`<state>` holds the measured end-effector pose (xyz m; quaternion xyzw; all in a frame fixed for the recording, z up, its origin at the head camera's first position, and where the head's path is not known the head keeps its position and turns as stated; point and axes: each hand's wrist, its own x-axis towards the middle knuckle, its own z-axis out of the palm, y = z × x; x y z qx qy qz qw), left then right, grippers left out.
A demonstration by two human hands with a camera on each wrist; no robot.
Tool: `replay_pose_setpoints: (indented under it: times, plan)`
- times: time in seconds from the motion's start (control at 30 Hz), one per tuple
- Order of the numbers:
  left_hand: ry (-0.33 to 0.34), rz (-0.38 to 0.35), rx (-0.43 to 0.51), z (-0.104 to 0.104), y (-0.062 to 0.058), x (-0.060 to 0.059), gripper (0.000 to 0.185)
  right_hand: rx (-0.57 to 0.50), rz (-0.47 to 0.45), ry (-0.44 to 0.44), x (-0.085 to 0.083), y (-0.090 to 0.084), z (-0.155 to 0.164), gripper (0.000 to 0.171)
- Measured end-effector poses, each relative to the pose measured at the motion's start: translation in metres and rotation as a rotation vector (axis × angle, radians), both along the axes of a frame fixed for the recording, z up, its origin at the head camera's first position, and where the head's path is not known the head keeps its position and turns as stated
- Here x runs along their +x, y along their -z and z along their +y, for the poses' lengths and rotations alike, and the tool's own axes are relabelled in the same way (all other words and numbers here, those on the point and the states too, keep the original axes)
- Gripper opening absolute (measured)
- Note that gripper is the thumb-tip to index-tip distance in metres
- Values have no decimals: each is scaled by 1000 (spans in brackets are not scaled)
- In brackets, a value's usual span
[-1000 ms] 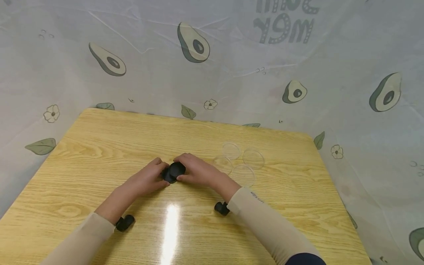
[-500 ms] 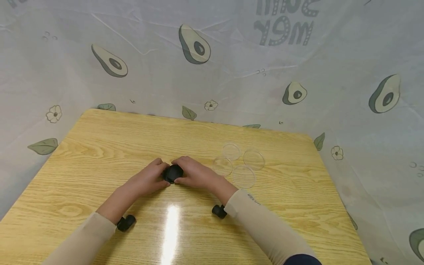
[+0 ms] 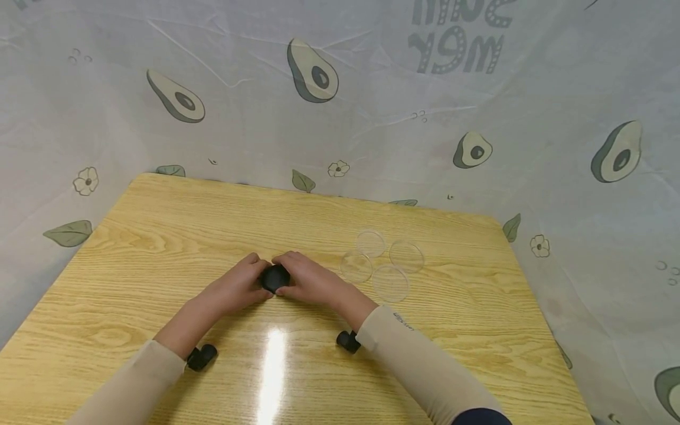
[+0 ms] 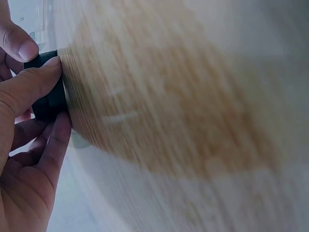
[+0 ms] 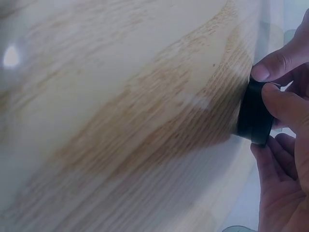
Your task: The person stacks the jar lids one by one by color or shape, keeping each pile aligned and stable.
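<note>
Two short black round pieces, one stacked on the other, lie on the wooden table between my hands; from above only a dark round top [image 3: 275, 278] shows. Their exact kind is unclear. My left hand [image 3: 239, 288] grips the stack from the left, its thumb on the near side. From the right, my right hand [image 3: 313, 282] holds the upper piece between thumb and fingers. In the left wrist view the black stack [image 4: 49, 104] stands flat on the wood with both hands round it. The right wrist view shows the stack's side [image 5: 255, 113] and a seam between the pieces.
Several clear round discs [image 3: 391, 283] lie flat in a cluster right of my right hand. The wooden table [image 3: 451, 330] ends at a pale curtain [image 3: 372, 136] printed with avocados. A bright reflection crosses the near tabletop.
My right hand has moved slightly left and down, bringing the upper black piece from an offset position to sit squarely over the lower one. The left hand stays nearly still.
</note>
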<state>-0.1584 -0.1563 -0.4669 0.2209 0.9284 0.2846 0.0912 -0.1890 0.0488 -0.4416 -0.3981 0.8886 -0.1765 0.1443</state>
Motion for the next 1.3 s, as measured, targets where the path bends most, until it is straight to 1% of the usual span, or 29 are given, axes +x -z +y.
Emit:
replay_pose_setpoints:
  times: [0.33, 0.6, 0.7, 0.93, 1.07, 1.3]
  plan:
    - [3, 4, 17, 0, -1, 1, 42, -8, 8, 14, 2, 2, -1, 61]
    - [6, 15, 27, 0, 0, -1, 42, -25, 31, 3, 3, 4, -2, 56]
    - [8, 20, 33, 0, 1, -1, 42, -16, 46, -3, 3, 5, -3, 54]
    - [-2, -3, 25, 1, -1, -1, 43, 22, 94, -16, 4, 7, -2, 56]
    - [-3, 12, 24, 2, 0, -1, 44, 30, 116, -14, 5, 8, -1, 59]
    - [-11, 18, 22, 2, 2, -1, 44, 16, 97, 4, 7, 9, 0, 60]
